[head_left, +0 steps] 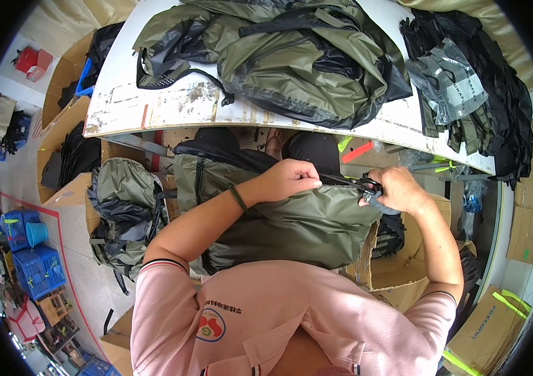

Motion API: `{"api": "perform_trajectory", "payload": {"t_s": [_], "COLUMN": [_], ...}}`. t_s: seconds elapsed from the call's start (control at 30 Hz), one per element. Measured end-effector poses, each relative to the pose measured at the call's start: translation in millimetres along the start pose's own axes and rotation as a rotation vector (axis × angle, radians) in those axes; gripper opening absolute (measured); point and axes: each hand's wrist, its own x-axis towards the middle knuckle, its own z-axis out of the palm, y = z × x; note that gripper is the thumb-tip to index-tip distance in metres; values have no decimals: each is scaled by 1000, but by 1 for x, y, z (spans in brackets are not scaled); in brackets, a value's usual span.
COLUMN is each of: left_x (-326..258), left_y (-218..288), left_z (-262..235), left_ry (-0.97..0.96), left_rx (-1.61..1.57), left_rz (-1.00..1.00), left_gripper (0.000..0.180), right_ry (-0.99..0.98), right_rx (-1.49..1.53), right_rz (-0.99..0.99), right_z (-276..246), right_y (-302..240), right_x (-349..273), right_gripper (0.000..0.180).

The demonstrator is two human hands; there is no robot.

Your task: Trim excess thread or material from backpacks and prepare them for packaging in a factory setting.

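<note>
An olive-green bag (291, 229) with black trim lies across my lap, below the table edge. Over its upper edge my left hand (286, 180) is closed, thumb and fingers pinching a thin black strap (343, 180). This strap runs taut to my right hand (399, 189), which is closed at the bag's right corner. A small black piece (372, 185) pokes out from those right fingers, with a greyish band below it. Whether that piece is a buckle or a small tool, I cannot tell.
On the white table (116, 109) ahead lies another olive-and-black bag (304, 69). Black straps and a clear plastic pouch (458, 84) hang over its right end. A finished-looking backpack (125, 207) stands at my left; an open cardboard box (414, 266) sits at my right.
</note>
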Motion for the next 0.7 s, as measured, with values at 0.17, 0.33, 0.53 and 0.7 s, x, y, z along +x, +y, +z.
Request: {"api": "perform_trajectory", "payload": {"t_s": [0.17, 0.33, 0.53, 0.7], "left_x": [4, 0, -1, -41], "left_y": [-10, 4, 2, 10], "left_z": [-4, -10, -9, -58], "left_ry": [99, 129, 178, 42], "left_rx": [20, -5, -29, 363], "left_rz": [36, -81, -65, 45], "left_gripper": [14, 14, 19, 25], "right_ry": [5, -15, -30, 4], "right_rx": [2, -19, -85, 24], "right_rz": [-3, -23, -56, -97], "right_z": [10, 1, -6, 4], "right_y": [9, -2, -13, 5], "right_x": [-3, -2, 14, 1], "right_gripper": [47, 48, 35, 21]}}
